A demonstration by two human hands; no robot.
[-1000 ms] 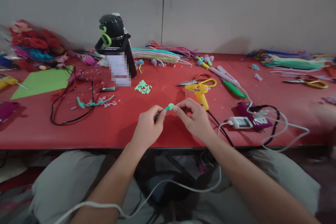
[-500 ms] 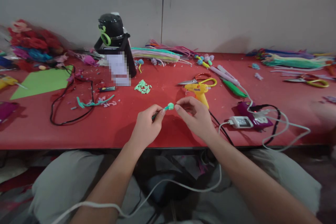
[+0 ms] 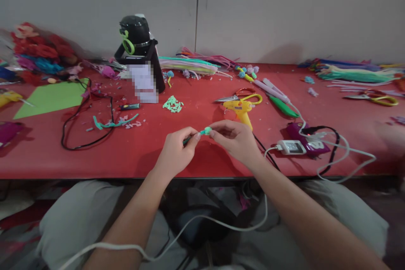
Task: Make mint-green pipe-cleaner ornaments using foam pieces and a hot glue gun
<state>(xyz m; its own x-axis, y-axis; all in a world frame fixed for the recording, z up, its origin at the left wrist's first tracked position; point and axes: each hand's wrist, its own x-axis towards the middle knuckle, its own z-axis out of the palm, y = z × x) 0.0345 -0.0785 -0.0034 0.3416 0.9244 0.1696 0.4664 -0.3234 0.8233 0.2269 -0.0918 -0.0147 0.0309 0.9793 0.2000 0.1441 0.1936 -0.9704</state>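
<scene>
My left hand point(image 3: 180, 149) is closed in a pinch around a thin dark green stem, which looks like a pipe cleaner, above the near part of the red table. A mint-green tuft point(image 3: 207, 130) sits on the stem's right end. My right hand point(image 3: 236, 139) has its thumb and forefinger pinched against the tuft's right side; whether a small piece is between them is hidden. Beyond my hands lies a pile of mint-green cut pieces point(image 3: 173, 104). A yellow glue gun point(image 3: 242, 114) rests just behind my right hand.
Scissors point(image 3: 240, 96) and a lilac hot tool point(image 3: 274, 90) lie behind the glue gun. A black bottle point(image 3: 139, 50) stands at the back left. Pipe-cleaner bundles point(image 3: 354, 74) line the back. A purple power strip point(image 3: 311, 141) with white cables sits at right, and a green sheet point(image 3: 53, 97) at left.
My right hand's fingertips have come left and slightly down onto the tuft; they were just apart from it. My left hand has barely moved.
</scene>
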